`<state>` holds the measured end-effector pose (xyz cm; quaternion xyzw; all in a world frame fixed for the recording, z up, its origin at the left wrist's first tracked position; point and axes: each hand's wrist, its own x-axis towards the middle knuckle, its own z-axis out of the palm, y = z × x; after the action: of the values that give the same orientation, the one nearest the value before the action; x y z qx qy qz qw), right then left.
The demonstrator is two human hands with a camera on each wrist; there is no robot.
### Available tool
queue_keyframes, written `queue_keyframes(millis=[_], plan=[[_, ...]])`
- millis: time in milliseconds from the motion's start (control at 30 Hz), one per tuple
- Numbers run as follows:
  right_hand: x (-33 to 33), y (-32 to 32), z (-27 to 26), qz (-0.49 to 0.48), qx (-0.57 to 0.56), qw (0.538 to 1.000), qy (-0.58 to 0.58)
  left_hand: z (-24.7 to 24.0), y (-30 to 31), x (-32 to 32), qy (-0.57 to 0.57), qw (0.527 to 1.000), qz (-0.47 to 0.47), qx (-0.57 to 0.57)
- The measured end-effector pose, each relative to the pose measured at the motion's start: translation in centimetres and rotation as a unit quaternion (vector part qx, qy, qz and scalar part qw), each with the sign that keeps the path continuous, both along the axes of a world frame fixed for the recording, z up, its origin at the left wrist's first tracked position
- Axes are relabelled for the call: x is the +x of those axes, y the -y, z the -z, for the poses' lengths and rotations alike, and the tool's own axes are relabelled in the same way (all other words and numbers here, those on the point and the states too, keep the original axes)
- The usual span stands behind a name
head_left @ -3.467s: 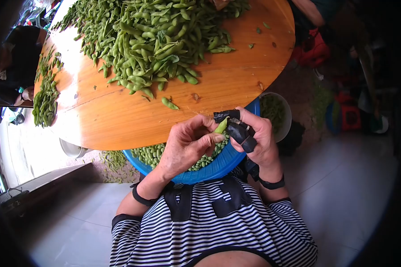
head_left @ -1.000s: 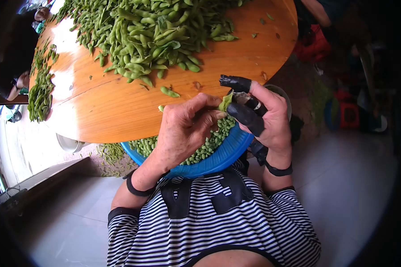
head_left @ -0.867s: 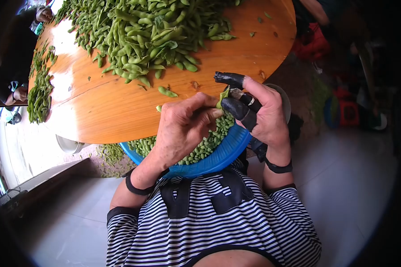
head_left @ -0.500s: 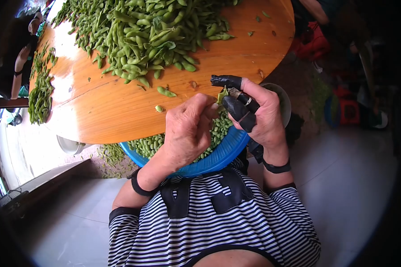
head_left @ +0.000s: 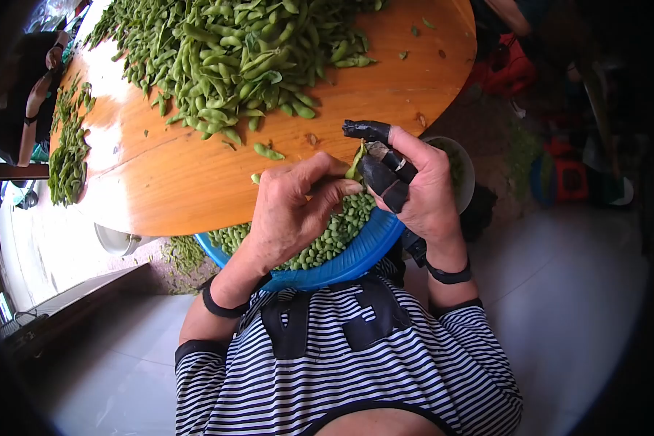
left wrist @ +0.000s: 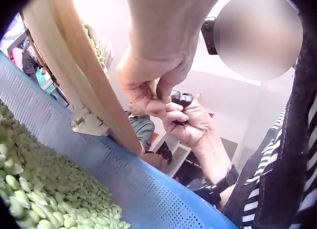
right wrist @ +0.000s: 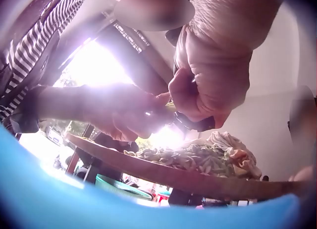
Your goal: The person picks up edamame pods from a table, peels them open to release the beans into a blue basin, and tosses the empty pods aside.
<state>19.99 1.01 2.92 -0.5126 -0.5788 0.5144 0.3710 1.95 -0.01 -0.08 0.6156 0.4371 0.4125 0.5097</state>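
Observation:
A green soybean pod [head_left: 353,168] is held between both hands above the basket. My left hand [head_left: 287,207] pinches its lower end between thumb and curled fingers. My right hand [head_left: 432,190], with black tape wrapped round several fingertips, grips the upper end, the taped thumb [head_left: 382,180] close against the pod. Below them a blue perforated basket [head_left: 381,236] holds shelled green beans [head_left: 330,236]. From the left wrist view, the left hand [left wrist: 156,75] meets the right hand [left wrist: 190,127] beside the table edge, the pod mostly hidden by fingers.
A heap of unshelled pods [head_left: 225,69] covers the far part of the round wooden table [head_left: 167,182]. One pod [head_left: 269,151] and a loose bean [head_left: 256,178] lie near its edge. White buckets [head_left: 116,240] stand below. Another person's arms [head_left: 33,109] are at the left.
Both hands are higher than at first, and the held pod looks slimmer. A loose bean has appeared on the table edge. Since half a second ago, the left hand has shifted slightly left.

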Motion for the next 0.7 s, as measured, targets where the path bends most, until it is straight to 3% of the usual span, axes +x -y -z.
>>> queue_keyframes(millis=[100, 167, 433, 500, 533, 600, 700], plan=[[0.0, 0.0, -0.4, -0.006, 0.006, 1.000, 0.008, 0.2, 0.3, 0.4, 0.018, 0.999, -0.032, 0.026], [-0.1, 0.1, -0.5, -0.022, 0.079, 0.994, 0.074, 0.8, 0.6, 0.6, 0.035, 0.998, -0.047, 0.019], [-0.6, 0.7, -0.1, -0.037, 0.039, 0.999, 0.010, 1.1, 1.3, 0.6, 0.002, 0.995, -0.071, 0.075], [-0.8, 0.9, -0.1, -0.027, -0.017, 0.999, -0.044, 1.0, 1.4, 0.3, 0.081, 0.994, -0.035, -0.060], [-0.8, 0.9, -0.2, -0.018, -0.073, 0.992, -0.097, 0.8, 1.4, 0.2, 0.081, 0.994, -0.036, -0.057], [-0.5, 0.8, 0.1, -0.017, -0.090, 0.989, -0.113, 0.4, 1.4, 0.2, 0.221, 0.951, -0.005, -0.217], [-0.3, 1.0, 0.1, -0.008, -0.114, 0.985, -0.125, 0.3, 1.2, 0.2, 0.218, 0.945, 0.025, -0.244]])
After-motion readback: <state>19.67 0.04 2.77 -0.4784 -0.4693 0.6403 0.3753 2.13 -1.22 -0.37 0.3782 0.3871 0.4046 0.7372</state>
